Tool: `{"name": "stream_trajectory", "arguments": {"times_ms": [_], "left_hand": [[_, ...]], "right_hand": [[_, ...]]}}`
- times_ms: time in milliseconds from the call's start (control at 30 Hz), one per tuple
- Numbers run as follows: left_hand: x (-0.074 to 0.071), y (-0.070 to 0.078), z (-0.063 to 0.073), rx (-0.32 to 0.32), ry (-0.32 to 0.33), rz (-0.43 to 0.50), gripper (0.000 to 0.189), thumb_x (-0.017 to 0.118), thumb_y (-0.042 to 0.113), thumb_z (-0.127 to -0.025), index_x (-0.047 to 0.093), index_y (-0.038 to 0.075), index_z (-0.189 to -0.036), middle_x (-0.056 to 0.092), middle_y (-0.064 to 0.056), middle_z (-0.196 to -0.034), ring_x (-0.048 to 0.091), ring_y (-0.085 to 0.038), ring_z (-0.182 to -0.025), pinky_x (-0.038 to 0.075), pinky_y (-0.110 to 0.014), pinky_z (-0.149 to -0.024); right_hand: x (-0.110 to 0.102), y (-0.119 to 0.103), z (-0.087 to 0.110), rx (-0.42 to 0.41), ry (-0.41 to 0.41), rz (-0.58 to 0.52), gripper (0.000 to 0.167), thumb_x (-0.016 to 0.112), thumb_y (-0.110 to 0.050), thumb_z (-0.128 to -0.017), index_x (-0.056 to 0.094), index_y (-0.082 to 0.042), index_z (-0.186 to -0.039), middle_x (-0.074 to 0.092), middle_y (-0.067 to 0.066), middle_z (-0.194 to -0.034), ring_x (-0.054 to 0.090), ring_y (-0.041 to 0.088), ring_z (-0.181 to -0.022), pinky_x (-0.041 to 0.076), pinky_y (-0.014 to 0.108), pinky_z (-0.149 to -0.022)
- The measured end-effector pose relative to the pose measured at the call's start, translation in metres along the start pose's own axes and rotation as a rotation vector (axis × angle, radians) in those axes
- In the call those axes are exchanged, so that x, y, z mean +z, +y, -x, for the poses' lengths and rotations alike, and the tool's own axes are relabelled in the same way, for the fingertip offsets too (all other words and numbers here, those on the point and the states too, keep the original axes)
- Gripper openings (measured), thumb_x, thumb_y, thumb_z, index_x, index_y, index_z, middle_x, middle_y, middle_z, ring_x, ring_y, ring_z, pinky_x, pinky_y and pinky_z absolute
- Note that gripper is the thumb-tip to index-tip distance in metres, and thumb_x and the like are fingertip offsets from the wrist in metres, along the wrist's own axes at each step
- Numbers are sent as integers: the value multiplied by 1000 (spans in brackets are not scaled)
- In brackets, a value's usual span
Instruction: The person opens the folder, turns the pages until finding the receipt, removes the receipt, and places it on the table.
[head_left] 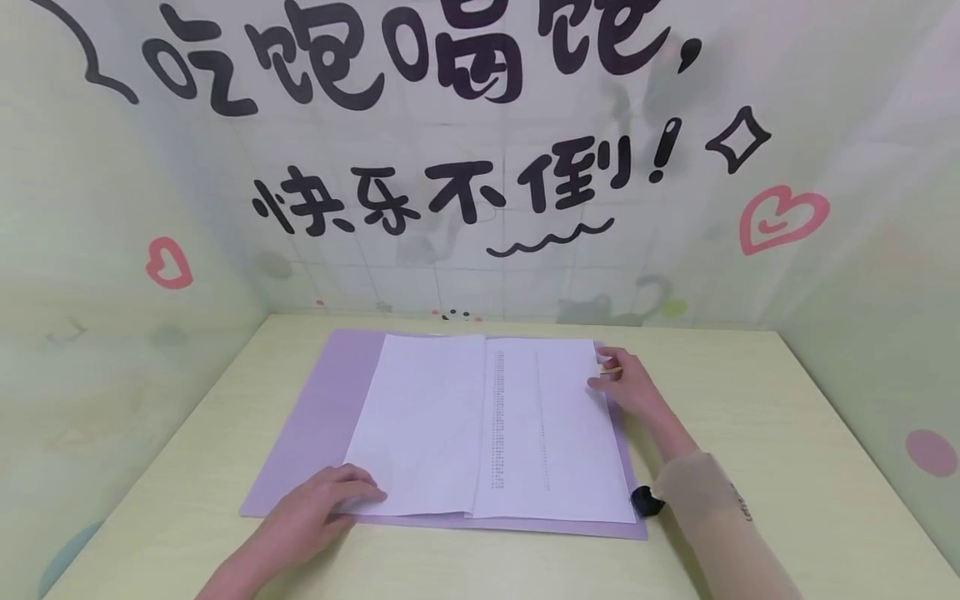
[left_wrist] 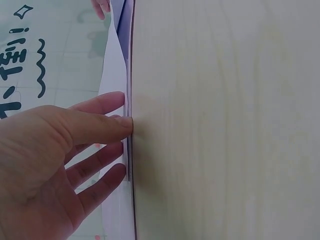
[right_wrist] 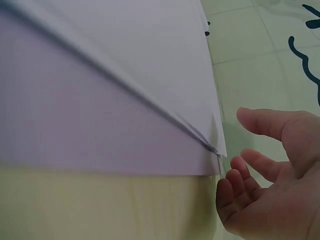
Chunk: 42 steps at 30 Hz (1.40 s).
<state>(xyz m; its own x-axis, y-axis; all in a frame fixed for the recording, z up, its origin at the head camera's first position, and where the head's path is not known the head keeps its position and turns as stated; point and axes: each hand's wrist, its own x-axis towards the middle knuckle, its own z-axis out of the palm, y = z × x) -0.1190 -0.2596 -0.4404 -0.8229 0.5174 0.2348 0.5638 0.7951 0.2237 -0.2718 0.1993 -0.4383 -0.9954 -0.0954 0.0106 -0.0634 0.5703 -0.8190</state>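
A purple-covered booklet (head_left: 300,433) lies open flat on the table, its cover showing past the white pages. The left-hand page (head_left: 423,425) is blank, while the right-hand page (head_left: 577,442) bears narrow columns of small print. My left hand (head_left: 322,500) rests at the lower left corner of the pages. Its fingers are spread and the thumb (left_wrist: 107,127) touches the booklet's near edge. My right hand (head_left: 628,383) is at the upper right page corner, fingers loosely bent and thumb apart from them. In the right wrist view its fingertips (right_wrist: 225,187) are right by that corner.
The pale wooden table (head_left: 757,433) extends on both sides of the booklet. A printed curtain (head_left: 450,283) with black writing hangs behind the table and along its sides. A small black object (head_left: 647,502) shows beside the right sleeve (head_left: 720,525), near the booklet's lower right corner.
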Motion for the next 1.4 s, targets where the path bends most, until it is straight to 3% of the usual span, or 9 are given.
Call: {"name": "stream_trajectory", "arguments": {"times_ms": [233,533,967,1400], "left_hand": [[0,0,1,36,62,-12,48,82,2,-69,72,31,-106,67,13,-109,64,-16,-100,58,-34,-80],[0,-2,2,36,63,-3,49,82,1,-69,72,32,-106,66,13,-109,63,-15,-99,58,-33,-80],[2,-2,1,34,52,-5,50,83,2,-69,72,33,-106,66,13,-110,63,-16,-101,58,-34,-79],[4,-3,1,41,57,-3,51,83,1,-69,72,33,-107,66,13,-111,63,-16,-101,58,-34,-78]], "right_hand": [[-12,4,1,-7,-186,74,81,76,-21,-84,32,6,-148,42,28,-134,42,44,-125,39,56,-106],[-21,15,-8,-7,-287,104,82,79,-16,-83,33,7,-147,40,27,-137,41,39,-121,38,51,-107],[-23,18,-8,-16,-291,123,83,80,-16,-82,32,2,-148,39,26,-136,41,40,-120,39,53,-105],[-17,17,-7,-9,-234,18,83,76,-6,-84,29,-4,-151,50,23,-127,47,32,-113,43,38,-95]]}}
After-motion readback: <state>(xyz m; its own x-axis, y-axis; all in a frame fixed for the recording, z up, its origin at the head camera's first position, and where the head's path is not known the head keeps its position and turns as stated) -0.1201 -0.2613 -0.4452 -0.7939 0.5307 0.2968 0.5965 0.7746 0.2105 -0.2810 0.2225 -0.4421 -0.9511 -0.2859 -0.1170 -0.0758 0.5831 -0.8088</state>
